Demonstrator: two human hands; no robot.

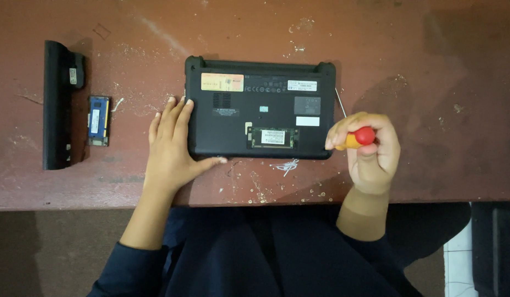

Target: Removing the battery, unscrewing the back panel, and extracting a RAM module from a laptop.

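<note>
A small black laptop point(259, 107) lies upside down on a worn reddish-brown table point(376, 44), its memory bay open with a green module point(273, 137) showing. My left hand point(170, 146) rests flat against the laptop's left edge and front corner, fingers spread. Just off the laptop's right edge, my right hand point(370, 148) is closed around a screwdriver point(355, 137) with a red and yellow handle; its thin metal shaft points up along the laptop's side.
A long black battery pack point(58, 104) lies at the far left, with a small blue memory module point(98, 120) beside it. A white twist tie point(287, 165) sits near the table's front edge. My dark-clothed lap is below the edge.
</note>
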